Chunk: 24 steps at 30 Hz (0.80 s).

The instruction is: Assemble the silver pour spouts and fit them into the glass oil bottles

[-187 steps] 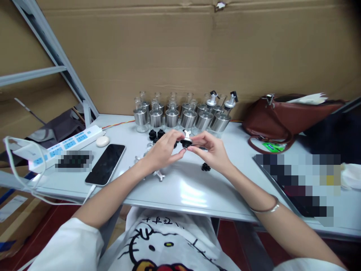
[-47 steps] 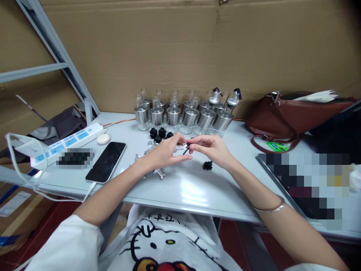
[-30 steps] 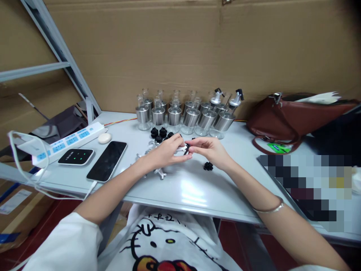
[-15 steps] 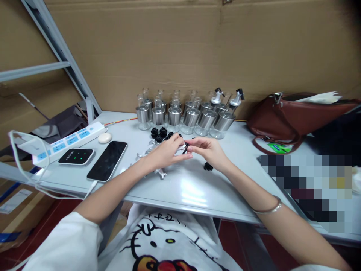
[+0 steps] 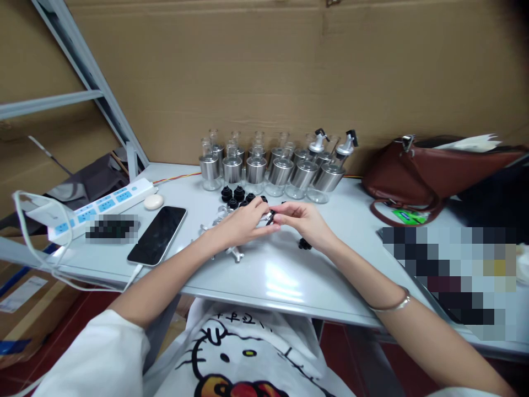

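Pinched between the fingertips of both hands: one small spout part, white with a black piece at its right end, held low over the table. Left hand closed on its white end, fingers curled; right hand closed on the black end with thumb and forefinger. The two sets of fingertips nearly touch.

Just behind the left fingers: a cluster of black stoppers standing on the table. Under and left of the left hand: several loose white spout pieces, partly hidden by the wrist. Just right of the right hand's heel: one black stopper, lying apart from the cluster.

Beyond the fingers, near the cardboard wall: two rows of glass bottles with steel sleeves; the two at the right end carry fitted spouts, the others stand with open necks.

Well left of the hands: a dark phone on a cable, a white oval object, a power strip. Well right: a brown leather bag. A metal bangle sits on the right forearm.
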Motion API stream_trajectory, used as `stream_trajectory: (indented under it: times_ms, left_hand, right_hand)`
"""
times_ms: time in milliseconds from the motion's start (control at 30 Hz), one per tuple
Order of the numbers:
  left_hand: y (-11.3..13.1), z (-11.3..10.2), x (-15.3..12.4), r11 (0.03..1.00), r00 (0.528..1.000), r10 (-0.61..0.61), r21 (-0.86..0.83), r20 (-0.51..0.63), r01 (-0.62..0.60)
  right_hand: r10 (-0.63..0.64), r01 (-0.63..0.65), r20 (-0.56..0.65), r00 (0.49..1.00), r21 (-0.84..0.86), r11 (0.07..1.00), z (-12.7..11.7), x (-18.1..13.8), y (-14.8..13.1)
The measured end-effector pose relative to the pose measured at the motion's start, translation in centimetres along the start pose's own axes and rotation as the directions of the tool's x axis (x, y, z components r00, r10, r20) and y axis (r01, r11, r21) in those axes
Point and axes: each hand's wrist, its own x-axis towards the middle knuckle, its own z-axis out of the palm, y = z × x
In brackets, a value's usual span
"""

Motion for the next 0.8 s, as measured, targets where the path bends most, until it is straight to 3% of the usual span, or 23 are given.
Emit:
stream_trajectory:
  times_ms: [400,800]
  left_hand:
    - [0.33,-0.20,-0.03,0.999,0.999,0.040,-0.004,-0.002,-0.040]
    - [0.28,-0.16,-0.02,0.992,0.999,-0.048,-0.117,0.013,0.049]
  right_hand:
    - [-0.055,0.057,0.045,0.997,-0.050,0.997,-0.57,0.19,0.40]
    - [-0.089,0.094,0.049,0.995,-0.118,0.989,-0.67,0.26,0.60]
